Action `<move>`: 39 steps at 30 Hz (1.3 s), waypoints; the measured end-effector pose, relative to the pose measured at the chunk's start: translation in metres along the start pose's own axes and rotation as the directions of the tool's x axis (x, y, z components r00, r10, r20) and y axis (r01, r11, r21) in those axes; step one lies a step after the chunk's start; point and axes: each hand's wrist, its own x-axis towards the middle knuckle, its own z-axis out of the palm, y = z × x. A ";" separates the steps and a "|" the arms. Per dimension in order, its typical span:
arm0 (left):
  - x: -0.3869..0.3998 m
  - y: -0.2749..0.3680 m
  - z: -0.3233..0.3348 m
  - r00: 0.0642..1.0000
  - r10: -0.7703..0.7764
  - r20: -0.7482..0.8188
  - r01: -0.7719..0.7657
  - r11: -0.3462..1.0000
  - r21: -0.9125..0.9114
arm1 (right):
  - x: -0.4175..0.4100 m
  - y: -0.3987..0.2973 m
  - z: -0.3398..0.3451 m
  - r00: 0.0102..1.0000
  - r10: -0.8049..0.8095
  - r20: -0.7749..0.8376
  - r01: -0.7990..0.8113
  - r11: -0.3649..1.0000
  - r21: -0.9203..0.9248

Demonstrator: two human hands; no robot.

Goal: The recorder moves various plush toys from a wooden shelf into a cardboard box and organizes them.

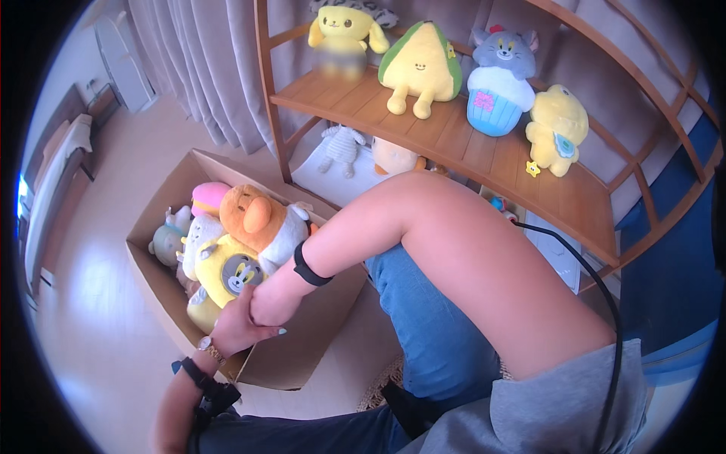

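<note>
My left hand (233, 328), with a gold watch at the wrist, overlaps my right hand (276, 302) at the near side of an open cardboard box (295, 354). A black band circles my right wrist. Just beyond both hands lies a yellow plush toy (215, 272) with a grey cat face; whether either hand grips it is hidden. On the plush pile rests an orange-and-white plush duck (241, 210) with a big bill. A pink plush piece (209, 197), a white plush (199, 238) and a pale green plush (164, 244) sit toward the box's left side.
Right of the box stands a wooden shelf unit (363, 113). Its upper board bears a yellow long-eared plush (340, 25), an avocado plush (421, 71), a grey cat-on-cupcake plush (502, 85) and a yellow plush (558, 127). Lower down are a striped plush (340, 148) and a black cable (610, 306).
</note>
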 end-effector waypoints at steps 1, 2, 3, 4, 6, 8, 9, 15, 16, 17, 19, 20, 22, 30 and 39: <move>0.003 -0.006 0.007 1.000 0.000 0.001 0.000 1.000 -0.003 | -0.001 -0.001 -0.001 1.000 -0.014 0.018 0.014 1.000 0.001; 0.008 -0.014 0.014 0.999 0.011 0.041 -0.010 1.000 -0.026 | -0.003 -0.001 -0.002 0.999 -0.026 0.037 0.026 1.000 0.001; 0.010 -0.015 0.017 0.997 0.025 0.080 -0.021 0.999 -0.050 | -0.006 -0.002 -0.004 0.998 -0.037 0.058 0.038 0.999 0.000; 0.013 -0.016 0.017 0.996 0.033 0.080 -0.029 0.998 -0.053 | -0.011 -0.001 -0.006 0.996 -0.046 0.082 0.046 0.999 -0.002; 0.021 -0.014 0.015 0.993 0.040 0.115 -0.028 0.994 -0.102 | -0.023 0.001 -0.013 0.989 -0.057 0.133 0.058 0.998 -0.010; 0.020 -0.034 0.026 0.996 0.078 0.045 -0.055 0.922 -0.382 | -0.035 0.006 -0.024 0.980 -0.071 0.185 0.077 0.997 -0.023; 0.016 -0.046 0.033 0.996 0.083 -0.025 -0.080 0.773 -0.630 | -0.040 0.008 -0.031 0.974 -0.081 0.210 0.089 0.996 -0.029; 0.001 -0.108 0.049 0.866 -0.331 0.375 0.500 0.552 -0.668 | -0.136 0.050 -0.103 0.904 0.423 -0.058 -0.427 0.897 -0.115; -0.001 -0.116 0.057 0.803 -0.338 0.490 0.595 0.506 -0.625 | -0.157 0.050 -0.133 0.833 0.548 -0.081 -0.551 0.807 -0.213; 0.001 -0.110 0.065 0.808 -0.318 0.497 0.587 0.513 -0.626 | -0.192 0.048 -0.155 0.807 0.527 -0.267 -0.589 0.753 -0.295; -0.003 -0.094 0.079 0.798 -0.323 0.510 0.598 0.316 -0.736 | -0.260 0.037 -0.190 0.626 0.696 -0.352 -0.780 0.556 -0.286; -0.003 -0.091 0.077 0.799 -0.311 0.514 0.597 0.314 -0.738 | -0.291 0.024 -0.209 0.498 0.744 -0.446 -0.864 0.386 -0.323; -0.003 -0.086 0.078 0.806 -0.358 0.471 0.579 0.311 -0.754 | -0.345 -0.007 -0.256 0.304 0.852 -0.426 -0.933 0.175 -0.316; 0.007 -0.090 0.083 0.878 -0.390 0.278 0.447 0.457 -0.769 | -0.506 -0.165 -0.317 -0.620 0.463 -0.634 -0.498 -0.856 -0.138; -0.005 -0.070 0.073 0.837 -0.487 0.249 0.515 0.548 -0.659 | -0.537 -0.212 -0.287 -0.825 0.383 -0.417 -0.389 -0.918 -0.074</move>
